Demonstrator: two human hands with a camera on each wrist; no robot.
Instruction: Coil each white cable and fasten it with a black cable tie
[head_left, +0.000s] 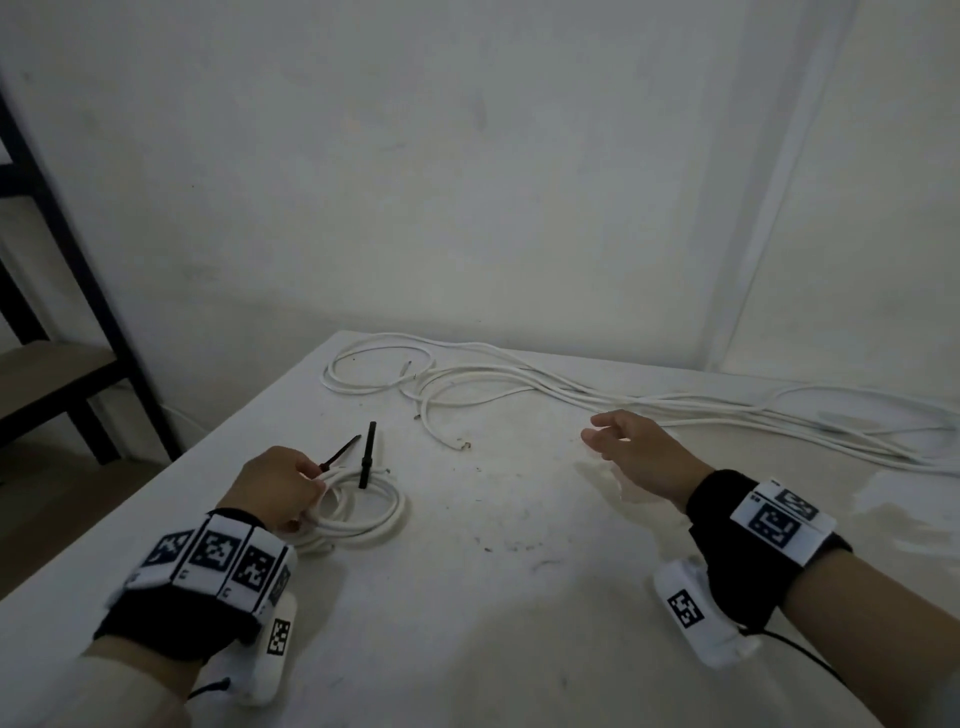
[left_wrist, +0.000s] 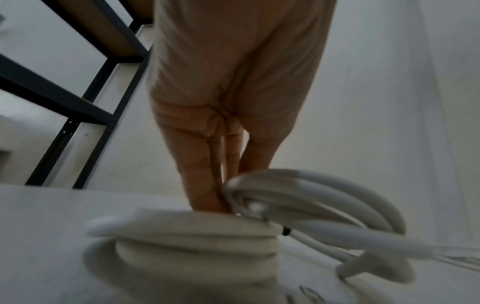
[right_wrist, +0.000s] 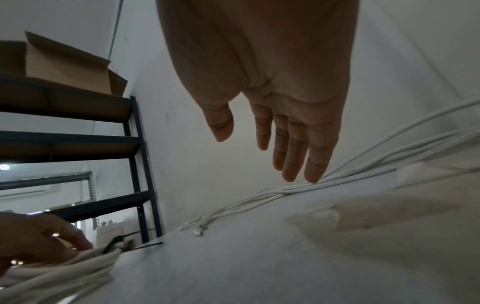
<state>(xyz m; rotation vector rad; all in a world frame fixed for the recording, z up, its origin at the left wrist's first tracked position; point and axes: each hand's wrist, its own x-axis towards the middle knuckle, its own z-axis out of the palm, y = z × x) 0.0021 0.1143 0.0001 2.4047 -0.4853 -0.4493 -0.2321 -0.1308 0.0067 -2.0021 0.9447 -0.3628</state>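
Observation:
A coiled white cable (head_left: 371, 514) lies on the white table (head_left: 519, 613) at the front left. My left hand (head_left: 311, 486) grips the coil's left side, fingers curled round the strands. Two black cable ties sit on the coil: one tie's tail (head_left: 340, 453) slants out by my fingers, the other tie (head_left: 368, 456) stands upright. The left wrist view shows my fingers (left_wrist: 205, 174) pressed against the coil (left_wrist: 324, 197). My right hand (head_left: 597, 434) hovers open, holding nothing, just in front of the loose white cables (head_left: 675, 408); its fingertips (right_wrist: 314, 172) are close above these cables (right_wrist: 285, 190).
More loose cable loops (head_left: 374, 371) lie at the table's far edge, with bare ends (head_left: 457, 444) pointing to the middle. A black metal shelf rack (head_left: 62, 260) stands to the left, with a cardboard box (right_wrist: 64, 67) on it. White walls close the back and right.

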